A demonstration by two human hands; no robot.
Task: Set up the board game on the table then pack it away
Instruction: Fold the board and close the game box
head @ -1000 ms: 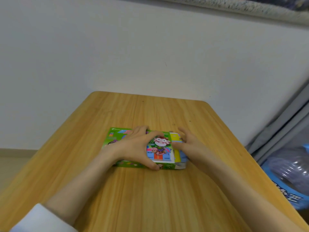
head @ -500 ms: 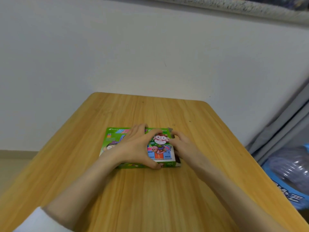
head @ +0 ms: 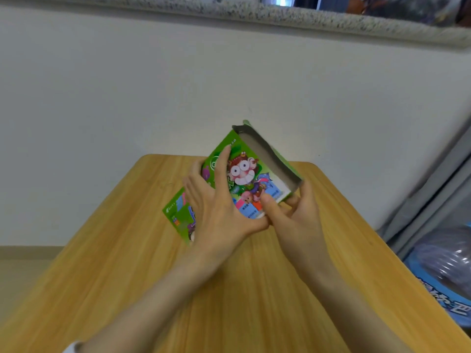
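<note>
Against a plain white wall, above the wooden bench [head: 254, 289], both hands' fingers now grip the green game box [head: 244, 174], lifted from lying flat and tilted open-end-up, apparently for unpacking.

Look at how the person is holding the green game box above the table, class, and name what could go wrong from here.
1. The game box is tilted with its open end uppermost; tipped the other way, anything inside could slide out onto the table. Its contents cannot be seen.
2. The right hand grips only the lower corner, and the left hand lies across the front, so the raised box might slip.
</note>
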